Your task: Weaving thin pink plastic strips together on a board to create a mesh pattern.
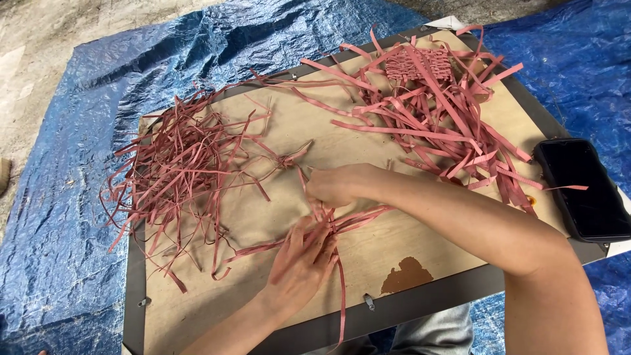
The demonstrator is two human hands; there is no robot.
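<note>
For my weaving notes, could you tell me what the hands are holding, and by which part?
Both hands grip a small bunch of pink strips where they cross: the right hand pinches the upper ends, the left hand presses the lower part.

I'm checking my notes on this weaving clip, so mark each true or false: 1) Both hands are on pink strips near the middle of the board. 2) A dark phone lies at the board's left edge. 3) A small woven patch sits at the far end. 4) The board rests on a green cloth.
1) True: the left hand and the right hand both touch the pink strips on the board.
2) False: the dark phone lies at the right edge.
3) True: the woven patch sits at the far end.
4) False: it rests on a blue tarp.
</note>
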